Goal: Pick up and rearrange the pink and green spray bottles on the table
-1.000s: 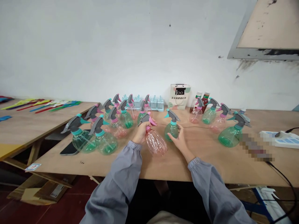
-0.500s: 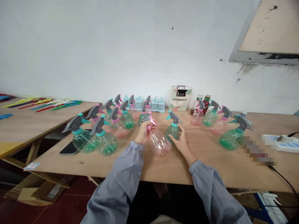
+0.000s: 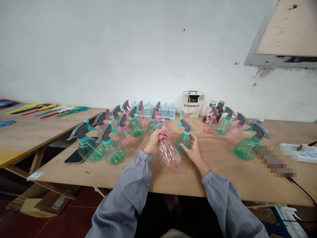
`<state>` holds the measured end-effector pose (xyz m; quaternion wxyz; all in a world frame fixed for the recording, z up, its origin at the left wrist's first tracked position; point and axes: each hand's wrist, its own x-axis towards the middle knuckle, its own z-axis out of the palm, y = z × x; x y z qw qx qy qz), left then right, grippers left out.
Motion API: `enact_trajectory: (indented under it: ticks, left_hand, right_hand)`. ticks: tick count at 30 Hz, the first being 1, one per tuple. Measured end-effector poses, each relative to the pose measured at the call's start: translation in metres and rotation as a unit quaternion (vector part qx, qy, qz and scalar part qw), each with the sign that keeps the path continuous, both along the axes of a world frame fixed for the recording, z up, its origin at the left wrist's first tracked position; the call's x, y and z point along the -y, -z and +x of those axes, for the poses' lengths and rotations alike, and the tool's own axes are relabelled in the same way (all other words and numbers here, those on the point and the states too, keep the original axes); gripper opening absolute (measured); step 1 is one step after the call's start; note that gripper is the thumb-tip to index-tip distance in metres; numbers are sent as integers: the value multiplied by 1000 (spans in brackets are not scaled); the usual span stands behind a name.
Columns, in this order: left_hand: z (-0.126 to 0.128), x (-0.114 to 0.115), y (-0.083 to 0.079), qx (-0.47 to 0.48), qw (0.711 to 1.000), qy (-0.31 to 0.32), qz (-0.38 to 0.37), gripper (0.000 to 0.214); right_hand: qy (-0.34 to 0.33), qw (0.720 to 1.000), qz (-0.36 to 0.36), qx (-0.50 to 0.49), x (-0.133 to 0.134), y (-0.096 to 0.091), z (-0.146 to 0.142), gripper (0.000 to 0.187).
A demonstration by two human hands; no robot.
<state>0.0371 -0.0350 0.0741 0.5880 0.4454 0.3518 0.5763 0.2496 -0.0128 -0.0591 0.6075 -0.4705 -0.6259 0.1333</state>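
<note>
My left hand [image 3: 153,141] is closed round the neck of a pink spray bottle [image 3: 169,152] with a grey and pink trigger head, held tilted just above the wooden table [image 3: 188,178]. My right hand [image 3: 192,150] rests beside it, its fingers spread against a small green spray bottle [image 3: 184,138] with a teal collar that stands upright on the table. Grey sleeves cover both of my forearms.
Several green and pink spray bottles [image 3: 109,145] stand grouped at the left, more at the right [image 3: 247,145]. A black phone [image 3: 74,157] lies by the left edge. A white box [image 3: 193,104], blue trays [image 3: 165,110] and a power strip [image 3: 300,150] sit further back.
The view has shifted slightly. My left hand has carried the pink bottle a little to the right, closer to the green bottle. My right hand has stayed at the green bottle.
</note>
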Motion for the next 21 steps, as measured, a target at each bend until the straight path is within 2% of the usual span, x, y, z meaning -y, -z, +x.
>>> enact_trajectory:
  ticks: [2, 4, 8, 11, 13, 17, 21]
  left_hand:
    - [-5, 0, 2, -15, 1000, 10, 15, 11]
    - [-13, -2, 1, -52, 997, -11, 56, 13]
    - [-38, -11, -5, -155, 968, -136, 146, 13]
    - [-57, -21, -4, -195, 941, -226, 156, 17]
    - [-65, -28, 0, -214, 926, -261, 169, 20]
    - [-71, -39, 12, -231, 897, -306, 219, 17]
    - [-72, -51, 20, -223, 887, -319, 248, 15]
  right_hand:
    - [-2, 1000, -2, 0, 0, 0, 1, 83]
    - [-4, 1000, -4, -1, -1, 1, 1, 84]
    - [0, 1000, -7, -10, -2, 0, 1, 85]
    - [-4, 1000, -4, -18, -1, 0, 0, 85]
    - [-13, 1000, -4, -24, -1, 0, 0, 84]
    - [-17, 999, -6, -27, 0, 0, 1, 83]
    - [-14, 1000, -7, -24, 0, 1, 2, 84]
